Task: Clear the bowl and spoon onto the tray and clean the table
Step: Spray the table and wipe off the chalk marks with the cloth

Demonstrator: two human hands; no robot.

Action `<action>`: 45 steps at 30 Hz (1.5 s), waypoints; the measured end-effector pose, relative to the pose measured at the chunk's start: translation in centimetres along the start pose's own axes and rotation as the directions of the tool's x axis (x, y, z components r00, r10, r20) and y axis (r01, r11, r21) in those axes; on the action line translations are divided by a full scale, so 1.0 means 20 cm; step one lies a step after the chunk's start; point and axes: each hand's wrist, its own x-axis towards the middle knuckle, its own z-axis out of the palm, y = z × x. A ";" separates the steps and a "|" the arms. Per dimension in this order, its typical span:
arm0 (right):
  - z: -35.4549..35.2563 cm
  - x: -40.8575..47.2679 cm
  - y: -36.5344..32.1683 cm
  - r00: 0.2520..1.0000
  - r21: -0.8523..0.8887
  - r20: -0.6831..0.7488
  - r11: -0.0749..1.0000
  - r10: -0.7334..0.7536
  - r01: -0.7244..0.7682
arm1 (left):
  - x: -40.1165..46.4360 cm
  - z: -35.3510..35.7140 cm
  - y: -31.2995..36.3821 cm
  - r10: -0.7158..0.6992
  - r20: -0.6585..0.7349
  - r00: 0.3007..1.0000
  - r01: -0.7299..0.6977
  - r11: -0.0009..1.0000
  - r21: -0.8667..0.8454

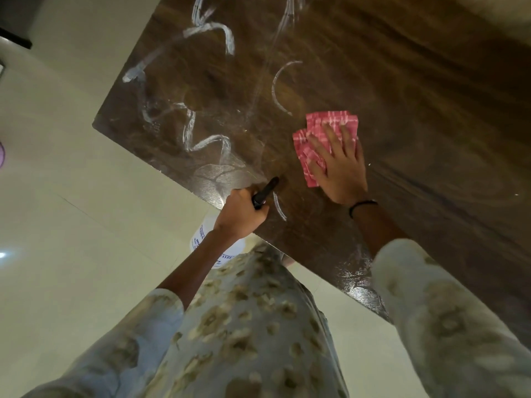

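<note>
— Bench (373,67) wiping under way: right hand (339,165) flat, pressing pink checked cloth (321,139); no bowl, spoon or tray visible.
— Left hand (241,214) gripping spray bottle (215,248) at bench edge. Next, probably: sweep cloth across white streaks (201,130).

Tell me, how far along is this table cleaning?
No bowl, spoon or tray shows on the table, so clearing looks done, though they may lie out of view. Wiping is in hand: the right hand presses a pink cloth flat, and the left hand grips a spray bottle. White foam streaks remain to wipe.
</note>
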 end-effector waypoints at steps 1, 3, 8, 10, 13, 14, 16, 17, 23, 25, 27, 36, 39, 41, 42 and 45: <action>0.01 0.05 -0.07 0.999 0.019 -0.002 0.999 0.043 -0.043 | -0.02 0.00 -0.01 -0.005 -0.009 1.000 0.005 1.000 -0.004; 0.03 0.09 -0.20 1.000 0.007 0.007 1.000 0.016 -0.016 | -0.05 0.00 -0.02 -0.007 -0.030 1.000 0.007 1.000 -0.002; 0.12 -0.10 -0.31 0.953 -0.074 0.067 0.951 -0.296 0.301 | -0.13 0.02 -0.07 -0.015 -0.020 1.000 0.015 1.000 0.011; 0.14 -0.22 -0.22 0.940 -0.083 0.082 0.938 -0.330 0.336 | -0.18 0.03 -0.08 -0.019 0.010 1.000 0.018 0.999 0.043; 0.13 -0.35 -0.06 0.986 -0.037 0.049 0.986 -0.162 0.164 | -0.24 0.05 -0.10 -0.001 0.060 0.998 -0.005 0.995 0.103; 0.12 -0.38 -0.02 0.995 -0.016 0.039 0.995 -0.094 0.095 | -0.27 0.06 -0.09 0.003 0.072 0.997 -0.011 0.993 0.115; 0.12 -0.41 -0.02 0.999 -0.009 0.033 1.000 -0.024 0.024 | -0.29 0.08 -0.10 0.002 0.121 0.993 -0.015 0.994 0.110; 0.12 -0.41 -0.04 0.999 -0.011 0.034 1.000 -0.017 0.017 | -0.30 0.09 -0.10 -0.014 0.144 0.989 -0.003 0.993 0.117; 0.13 -0.40 -0.03 1.000 -0.047 0.019 0.999 -0.015 0.015 | -0.34 0.12 -0.13 -0.104 0.162 0.981 0.081 0.987 0.140; 0.14 -0.40 -0.04 1.000 -0.055 0.019 0.998 -0.016 0.017 | -0.34 0.10 -0.15 -0.115 0.155 0.981 0.096 0.987 0.125; 0.14 -0.40 -0.04 1.000 -0.058 0.024 0.998 -0.018 0.020 | -0.32 0.08 -0.18 -0.108 0.162 0.981 0.090 0.989 0.114; 0.15 -0.34 -0.25 0.997 0.017 -0.012 0.997 0.081 -0.081 | -0.28 -0.07 -0.25 -0.123 0.039 0.992 0.120 0.991 0.065; 0.20 -0.25 -0.48 1.000 0.035 -0.013 0.999 0.004 -0.003 | -0.27 -0.13 -0.26 -0.094 -0.032 0.995 0.094 0.995 0.015; 0.25 -0.23 -0.65 0.996 0.039 -0.025 0.995 -0.087 0.088 | -0.26 -0.16 -0.27 -0.082 -0.040 0.996 0.082 0.997 -0.001; 0.27 -0.23 -0.71 0.992 0.050 -0.035 0.991 -0.124 0.126 | -0.26 -0.17 -0.29 -0.071 -0.035 0.997 0.072 0.997 0.011; 0.31 -0.35 -0.74 0.972 0.073 -0.043 0.970 -0.231 0.233 | -0.24 -0.20 -0.33 -0.056 -0.020 0.998 0.057 0.997 0.050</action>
